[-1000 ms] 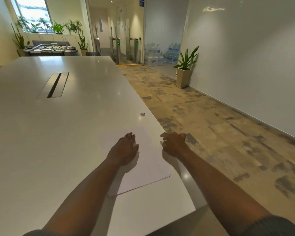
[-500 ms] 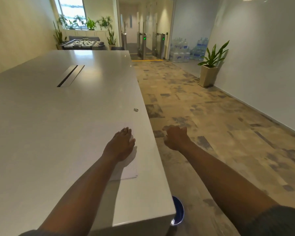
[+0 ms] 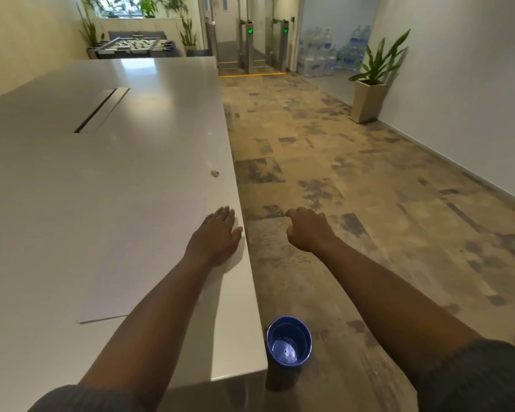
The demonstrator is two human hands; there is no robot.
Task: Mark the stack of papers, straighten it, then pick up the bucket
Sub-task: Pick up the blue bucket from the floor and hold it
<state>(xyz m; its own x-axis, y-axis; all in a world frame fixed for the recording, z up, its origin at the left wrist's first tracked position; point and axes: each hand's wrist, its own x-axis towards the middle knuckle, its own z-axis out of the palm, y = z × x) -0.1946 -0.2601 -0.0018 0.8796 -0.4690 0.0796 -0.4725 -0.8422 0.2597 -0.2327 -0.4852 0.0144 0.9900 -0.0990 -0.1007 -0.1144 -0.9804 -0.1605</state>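
Observation:
A thin stack of white papers (image 3: 149,251) lies flat near the right edge of the white table (image 3: 101,162). My left hand (image 3: 216,236) rests flat on the stack's right part, fingers straight, close to the table edge. My right hand (image 3: 308,230) hangs in the air past the table edge, over the floor, fingers loosely curled and holding nothing. A blue bucket (image 3: 289,341) stands upright on the floor beside the table's near right corner, below and nearer to me than my right hand. A small marker (image 3: 215,173) lies on the table beyond the papers.
Patterned carpet floor (image 3: 354,188) stretches to the right of the table. A potted plant (image 3: 369,93) stands by the right wall, with water bottles (image 3: 327,55) and entry gates (image 3: 250,46) at the far end. A cable slot (image 3: 98,110) runs along the table's middle.
My view has swung right and down, bringing the blue bucket fully into sight. My right hand has left the table edge and now hangs over the floor. My left hand stays on the papers.

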